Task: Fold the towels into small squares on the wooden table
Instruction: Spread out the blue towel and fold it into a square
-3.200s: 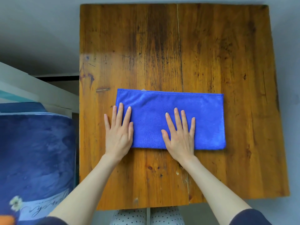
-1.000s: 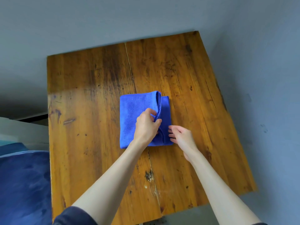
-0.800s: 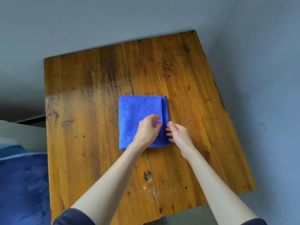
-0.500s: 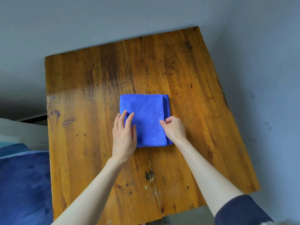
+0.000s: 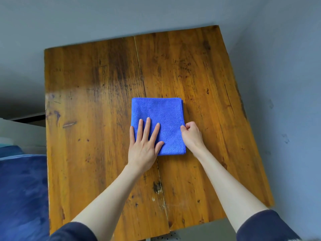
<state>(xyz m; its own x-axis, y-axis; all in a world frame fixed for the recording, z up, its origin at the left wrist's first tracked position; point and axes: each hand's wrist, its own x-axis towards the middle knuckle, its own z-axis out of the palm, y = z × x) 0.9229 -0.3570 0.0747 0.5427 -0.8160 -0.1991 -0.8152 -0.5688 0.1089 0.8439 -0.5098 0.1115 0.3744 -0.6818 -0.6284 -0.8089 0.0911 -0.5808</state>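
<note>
One blue microfibre towel folded into a square (image 5: pixel 161 119) lies on your worn wooden table (image 5: pixel 86 101). Your left hand (image 5: pixel 144 145) presses flat on its near-left corner, fingers straight; your right hand (image 5: pixel 191 134), fingers curled, pinches its right edge.

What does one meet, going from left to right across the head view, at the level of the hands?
Dark blue fabric → bare wooden table → left hand, flat on the blue towel → right hand, curled at the towel's right edge → bare table → grey wall.
</note>
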